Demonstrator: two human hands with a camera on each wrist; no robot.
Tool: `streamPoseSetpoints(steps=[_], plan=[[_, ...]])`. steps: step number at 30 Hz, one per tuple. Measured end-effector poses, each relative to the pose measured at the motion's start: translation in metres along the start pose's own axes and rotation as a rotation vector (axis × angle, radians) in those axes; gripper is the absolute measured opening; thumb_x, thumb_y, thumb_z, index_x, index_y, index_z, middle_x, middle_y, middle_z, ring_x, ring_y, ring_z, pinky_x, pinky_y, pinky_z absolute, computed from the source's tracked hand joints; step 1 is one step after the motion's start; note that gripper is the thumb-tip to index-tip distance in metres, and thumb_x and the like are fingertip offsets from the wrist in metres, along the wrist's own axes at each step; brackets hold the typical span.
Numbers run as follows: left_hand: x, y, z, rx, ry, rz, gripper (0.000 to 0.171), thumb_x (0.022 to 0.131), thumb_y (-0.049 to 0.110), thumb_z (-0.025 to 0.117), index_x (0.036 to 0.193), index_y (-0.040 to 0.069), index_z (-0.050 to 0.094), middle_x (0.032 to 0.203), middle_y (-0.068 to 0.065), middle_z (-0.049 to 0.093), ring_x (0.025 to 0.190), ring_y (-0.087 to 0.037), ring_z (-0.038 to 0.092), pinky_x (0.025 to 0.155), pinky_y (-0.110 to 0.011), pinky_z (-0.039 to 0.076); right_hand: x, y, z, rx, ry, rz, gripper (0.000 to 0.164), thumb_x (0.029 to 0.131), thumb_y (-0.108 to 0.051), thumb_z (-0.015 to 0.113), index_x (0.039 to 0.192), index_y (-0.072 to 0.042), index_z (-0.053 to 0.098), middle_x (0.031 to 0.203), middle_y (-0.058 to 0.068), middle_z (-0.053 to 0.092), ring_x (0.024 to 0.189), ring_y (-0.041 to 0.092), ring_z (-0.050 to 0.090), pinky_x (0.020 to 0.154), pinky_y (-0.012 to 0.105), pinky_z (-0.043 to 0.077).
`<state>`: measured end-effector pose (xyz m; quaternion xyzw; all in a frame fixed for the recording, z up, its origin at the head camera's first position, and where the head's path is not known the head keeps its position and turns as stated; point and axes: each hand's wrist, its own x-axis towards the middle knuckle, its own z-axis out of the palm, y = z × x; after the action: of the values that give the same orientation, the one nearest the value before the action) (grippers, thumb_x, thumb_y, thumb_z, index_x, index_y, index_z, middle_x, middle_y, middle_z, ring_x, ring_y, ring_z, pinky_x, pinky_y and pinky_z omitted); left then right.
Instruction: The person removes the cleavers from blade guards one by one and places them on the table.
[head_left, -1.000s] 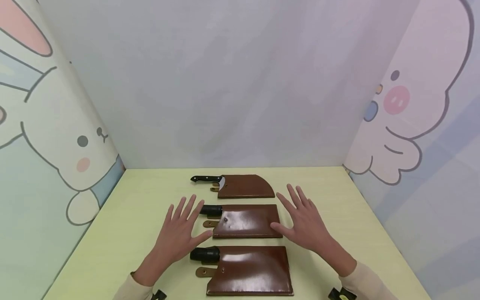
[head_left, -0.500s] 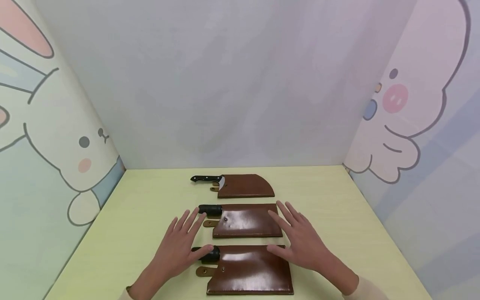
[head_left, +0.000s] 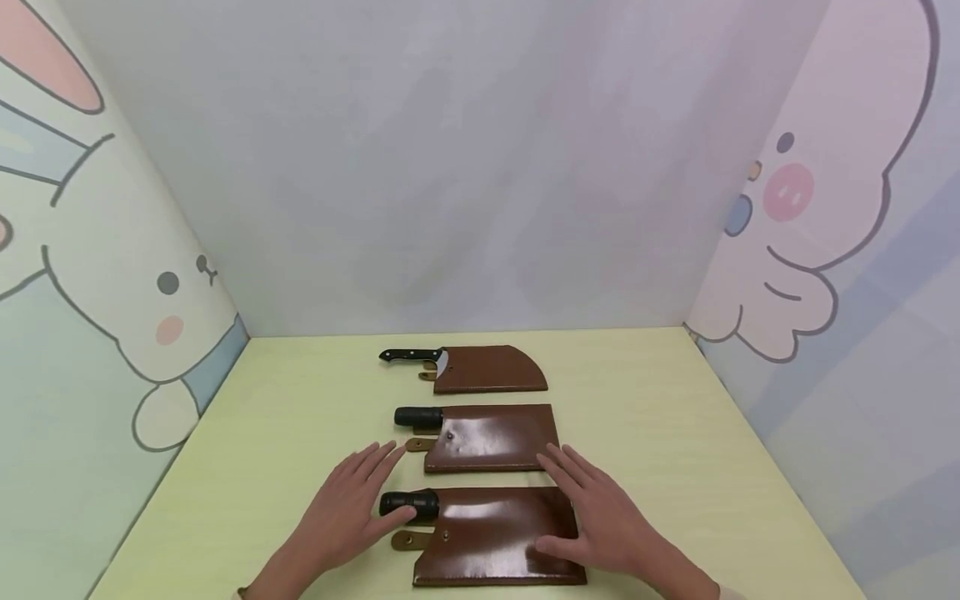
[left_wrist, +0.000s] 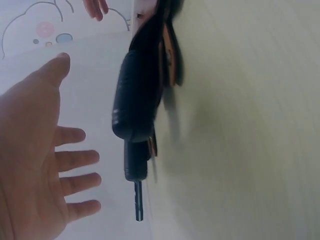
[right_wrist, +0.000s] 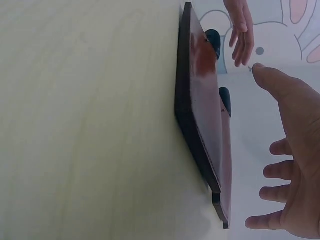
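Both hands are drawing back toward the person since the frame half a second ago: the left fingertips, which were reaching the middle handle [head_left: 417, 417], are now stopping short of it, and the right ones are sitting lower over the end of the middle sheath [head_left: 495, 437]. In the head view the fingers are also looking less spread.

The left hand [head_left: 345, 507] is hovering beside the black handle [head_left: 392, 504] of the nearest knife, its thumb overlapping that handle from above. The right hand [head_left: 603, 523] is hanging over the right end of the nearest sheath [head_left: 495, 542]. Both wrist views are showing fairly straight fingers standing apart from one another, thumbs held away, with a visible gap to the knives; neither hand is gripping or pinching anything.

The nearest knife is lying flat in its sheath on the table [head_left: 262, 450], handle pointing left, its strap [head_left: 408, 541] sticking out loose. Beyond it the middle sheath and the far sheath [head_left: 491, 371] are lying in line, and none of the three is shifting noticeably. So only the hands are changing: they are apparently gathering about the nearest knife, with no handling yet showing
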<state>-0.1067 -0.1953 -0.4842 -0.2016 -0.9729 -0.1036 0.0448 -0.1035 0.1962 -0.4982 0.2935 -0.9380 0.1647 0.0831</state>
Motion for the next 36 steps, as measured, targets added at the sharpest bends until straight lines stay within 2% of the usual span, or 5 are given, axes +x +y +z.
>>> streamPoseSetpoints(steps=[10,18,23,29,36], plan=[[-0.001,-0.009,0.013,-0.080,-0.018,0.063,0.076,0.092,0.068,0.061,0.145,0.013,0.056,0.142,-0.007,0.060,0.132,-0.029,0.056,0.105,-0.049,0.045,-0.017,0.002,0.017,-0.020,-0.064,-0.016,0.110,0.078,-0.086,0.060,0.160,-0.016,0.038,0.163,0.003,0.039,0.147,0.029,0.040,0.104,0.050,0.047],[-0.002,-0.011,0.019,-0.191,-0.110,0.024,0.075,0.088,0.071,0.063,0.142,0.018,0.058,0.138,-0.007,0.062,0.126,-0.031,0.060,0.101,-0.051,0.048,-0.021,0.001,0.023,-0.052,-0.114,-0.050,0.121,0.071,-0.094,0.057,0.160,-0.015,0.037,0.162,0.004,0.041,0.147,0.028,0.041,0.104,0.050,0.046],[-0.001,-0.008,0.018,-0.231,-0.124,0.022,0.073,0.088,0.069,0.065,0.139,0.016,0.061,0.132,-0.006,0.065,0.120,-0.030,0.062,0.097,-0.052,0.049,-0.019,0.001,0.023,-0.091,-0.152,-0.076,0.127,0.067,-0.098,0.053,0.160,-0.014,0.035,0.162,0.007,0.040,0.147,0.030,0.039,0.104,0.051,0.045],[0.002,-0.007,0.023,-0.200,-0.099,0.075,0.070,0.087,0.071,0.065,0.130,0.015,0.066,0.118,0.000,0.068,0.105,-0.019,0.063,0.090,-0.044,0.052,-0.018,0.002,0.023,-0.141,-0.149,-0.102,0.128,0.066,-0.100,0.050,0.159,-0.013,0.037,0.160,0.008,0.042,0.146,0.030,0.041,0.100,0.050,0.045],[0.004,-0.006,0.029,-0.186,-0.032,0.112,0.049,0.091,0.059,0.070,0.117,0.018,0.071,0.108,0.008,0.061,0.092,-0.009,0.054,0.078,-0.033,0.051,-0.018,0.001,0.024,-0.154,-0.127,-0.103,0.124,0.069,-0.098,0.050,0.158,-0.013,0.039,0.159,0.005,0.044,0.145,0.029,0.043,0.100,0.048,0.045]])
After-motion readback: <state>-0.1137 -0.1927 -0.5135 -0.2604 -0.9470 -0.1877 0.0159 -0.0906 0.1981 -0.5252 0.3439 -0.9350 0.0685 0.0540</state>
